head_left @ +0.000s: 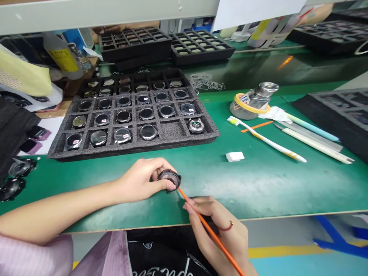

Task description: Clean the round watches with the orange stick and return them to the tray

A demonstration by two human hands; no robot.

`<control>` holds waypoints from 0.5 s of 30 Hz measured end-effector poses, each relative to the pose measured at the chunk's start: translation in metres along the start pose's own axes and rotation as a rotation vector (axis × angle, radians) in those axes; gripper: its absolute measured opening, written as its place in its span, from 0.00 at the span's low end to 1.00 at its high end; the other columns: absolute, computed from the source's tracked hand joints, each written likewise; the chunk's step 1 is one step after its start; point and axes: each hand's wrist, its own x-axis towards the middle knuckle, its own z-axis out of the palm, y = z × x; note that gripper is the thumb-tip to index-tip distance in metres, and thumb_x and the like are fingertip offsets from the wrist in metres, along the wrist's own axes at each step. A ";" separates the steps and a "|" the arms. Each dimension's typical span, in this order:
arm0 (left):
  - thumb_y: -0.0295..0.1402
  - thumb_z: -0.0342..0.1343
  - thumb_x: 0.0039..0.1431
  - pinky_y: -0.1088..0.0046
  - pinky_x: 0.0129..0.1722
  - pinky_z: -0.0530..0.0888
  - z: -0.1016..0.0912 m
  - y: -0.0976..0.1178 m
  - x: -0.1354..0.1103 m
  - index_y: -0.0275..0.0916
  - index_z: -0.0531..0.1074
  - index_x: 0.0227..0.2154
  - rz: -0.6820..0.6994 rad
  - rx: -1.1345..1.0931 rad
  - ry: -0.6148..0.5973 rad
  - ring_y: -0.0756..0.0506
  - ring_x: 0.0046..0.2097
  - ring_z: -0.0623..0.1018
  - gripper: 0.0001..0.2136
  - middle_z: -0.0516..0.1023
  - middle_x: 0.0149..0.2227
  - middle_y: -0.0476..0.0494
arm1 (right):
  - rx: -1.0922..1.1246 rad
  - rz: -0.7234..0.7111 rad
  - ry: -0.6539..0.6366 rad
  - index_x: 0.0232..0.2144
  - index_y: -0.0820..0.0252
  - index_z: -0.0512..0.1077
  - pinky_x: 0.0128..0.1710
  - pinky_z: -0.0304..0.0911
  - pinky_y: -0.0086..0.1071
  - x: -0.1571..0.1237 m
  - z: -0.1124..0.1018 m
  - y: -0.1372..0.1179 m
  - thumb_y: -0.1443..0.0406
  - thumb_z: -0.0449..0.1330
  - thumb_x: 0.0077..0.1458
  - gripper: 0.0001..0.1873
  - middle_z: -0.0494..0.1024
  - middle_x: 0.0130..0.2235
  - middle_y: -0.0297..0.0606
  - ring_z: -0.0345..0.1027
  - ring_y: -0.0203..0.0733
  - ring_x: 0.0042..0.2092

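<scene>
The single view looks from the person's head, facing forward and down across the green table (273, 184). It is close enough that the apron (163, 249) fills part of the bottom edge, with the left hand (143, 180) and right hand (221, 226) near the lens, below the middle. The watch tray (172, 131) lies farther off, left of centre; a pale shelf (100, 15) crosses the top. The table's front edge slants slightly upward to the right.

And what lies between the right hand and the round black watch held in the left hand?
The head view shows a slim orange stick gripped in the right hand, its tip at the edge of the watch.
</scene>
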 end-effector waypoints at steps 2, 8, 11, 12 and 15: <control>0.37 0.64 0.61 0.73 0.34 0.77 -0.001 0.000 -0.002 0.37 0.74 0.41 0.029 -0.033 0.019 0.47 0.34 0.80 0.11 0.82 0.37 0.43 | -0.009 -0.018 -0.002 0.36 0.56 0.70 0.32 0.73 0.29 0.001 0.003 -0.002 0.78 0.61 0.60 0.12 0.81 0.31 0.34 0.77 0.35 0.29; 0.33 0.56 0.66 0.74 0.32 0.82 -0.001 0.006 -0.006 0.38 0.72 0.55 0.079 -0.108 -0.057 0.52 0.32 0.81 0.15 0.75 0.48 0.41 | 0.036 -0.029 0.000 0.36 0.56 0.71 0.33 0.74 0.29 0.008 0.002 -0.006 0.76 0.61 0.60 0.10 0.82 0.31 0.32 0.79 0.35 0.30; 0.32 0.59 0.63 0.78 0.27 0.80 0.000 0.009 -0.005 0.37 0.76 0.46 0.029 -0.122 -0.065 0.51 0.31 0.80 0.10 0.78 0.43 0.42 | 0.077 -0.084 0.037 0.39 0.56 0.72 0.31 0.75 0.29 0.009 -0.006 -0.005 0.79 0.61 0.58 0.14 0.82 0.30 0.32 0.79 0.36 0.29; 0.31 0.60 0.62 0.79 0.27 0.81 0.001 0.010 -0.004 0.36 0.76 0.45 0.016 -0.145 -0.071 0.51 0.32 0.80 0.09 0.79 0.41 0.43 | 0.066 -0.093 0.058 0.39 0.55 0.72 0.31 0.76 0.29 0.010 -0.009 -0.004 0.79 0.61 0.58 0.14 0.82 0.30 0.33 0.79 0.37 0.30; 0.29 0.61 0.61 0.78 0.32 0.81 0.002 0.010 -0.002 0.36 0.76 0.43 0.012 -0.212 -0.086 0.52 0.31 0.79 0.08 0.80 0.37 0.46 | 0.015 -0.037 0.063 0.39 0.55 0.75 0.32 0.79 0.31 0.015 -0.016 -0.001 0.76 0.63 0.60 0.11 0.85 0.33 0.36 0.82 0.40 0.32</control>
